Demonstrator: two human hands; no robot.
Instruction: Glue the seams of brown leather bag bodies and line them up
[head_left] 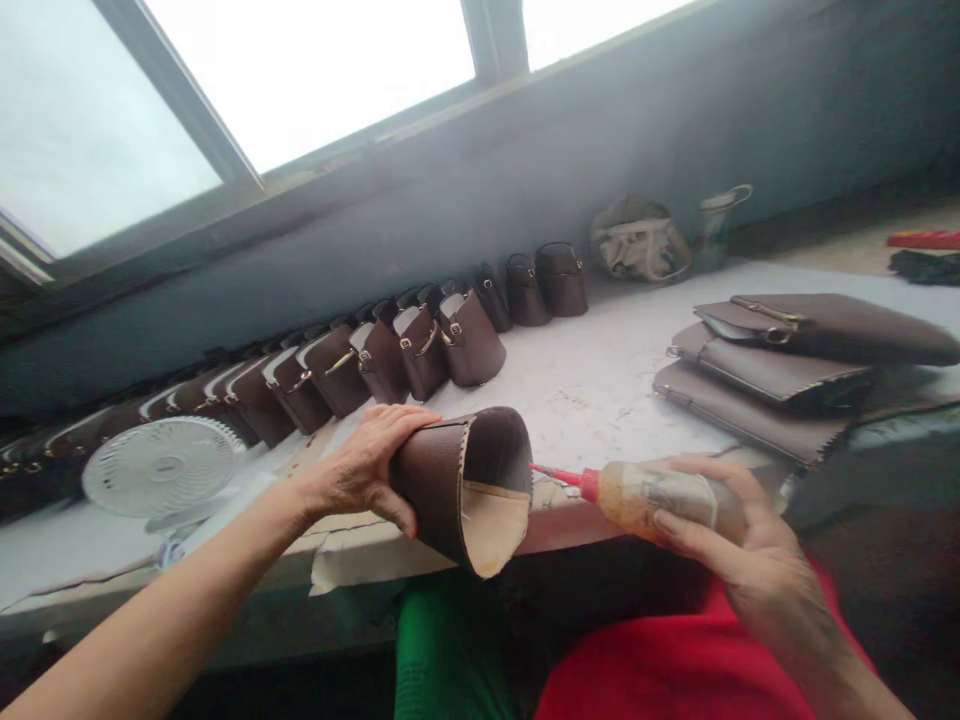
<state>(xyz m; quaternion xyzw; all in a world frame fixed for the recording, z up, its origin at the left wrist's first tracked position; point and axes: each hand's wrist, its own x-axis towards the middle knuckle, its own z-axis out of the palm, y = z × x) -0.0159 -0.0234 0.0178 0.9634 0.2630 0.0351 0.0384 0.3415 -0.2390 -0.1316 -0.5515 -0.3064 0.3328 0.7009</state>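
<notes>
A brown leather bag body (431,485) lies on its side at the table's front edge, its open end facing right and showing a beige and dark inside. My left hand (375,465) grips its closed-looking left end, thumb below and fingers on top. In my right hand (739,530) is a squeeze bottle (660,497) of amber liquid with a red cap. The bottle's narrow red nozzle points left, close to the rim of the bag's opening; whether it touches is unclear.
Several finished-looking brown bags (472,340) stand in rows along the wall. A white fan (161,465) is at the left. Flat brown bag pieces (765,375) are stacked at the right. Farther back are a cloth bundle (641,245) and a clear jug (715,235) on the white-covered table (592,375).
</notes>
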